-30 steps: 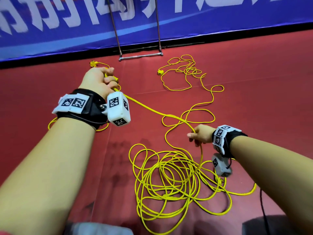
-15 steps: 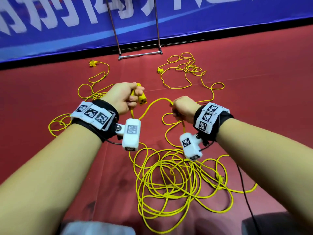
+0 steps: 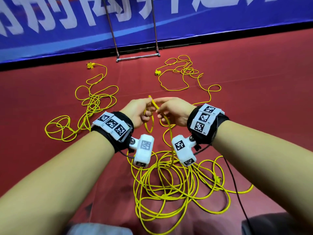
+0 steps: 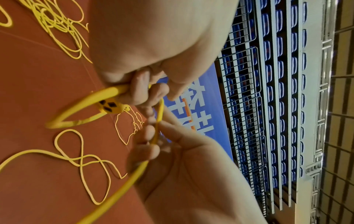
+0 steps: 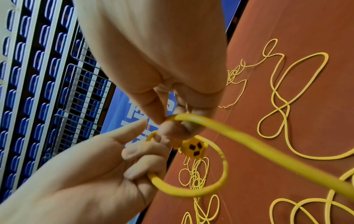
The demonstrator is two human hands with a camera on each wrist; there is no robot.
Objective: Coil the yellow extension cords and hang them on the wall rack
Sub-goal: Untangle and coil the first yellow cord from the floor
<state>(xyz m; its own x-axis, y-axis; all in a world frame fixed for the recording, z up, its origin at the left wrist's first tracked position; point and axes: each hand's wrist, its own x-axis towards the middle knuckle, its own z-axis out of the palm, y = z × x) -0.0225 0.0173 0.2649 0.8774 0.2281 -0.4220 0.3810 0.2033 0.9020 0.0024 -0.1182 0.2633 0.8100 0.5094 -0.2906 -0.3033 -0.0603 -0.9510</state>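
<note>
Both our hands have met since a moment ago. Our left hand (image 3: pixel 138 111) grips a small loop of cord (image 3: pixel 149 123); our right hand (image 3: pixel 175 111) pinches it alongside.

Both bare forearms reach forward from the near edge and angle inward, so the two hands meet at the middle of the head view. The left hand (image 3: pixel 138 111) is curled, its fingers (image 5: pixel 138 153) wrapped round a small loop of the yellow cord (image 3: pixel 153 119). The right hand (image 3: pixel 174 111) sits just beside it on the right, fingertips almost touching the left hand's, its thumb and fingers (image 4: pixel 151 130) pinching the same cord. Each wrist wears a black band with white marker tiles, and a white camera block hangs below it.
</note>
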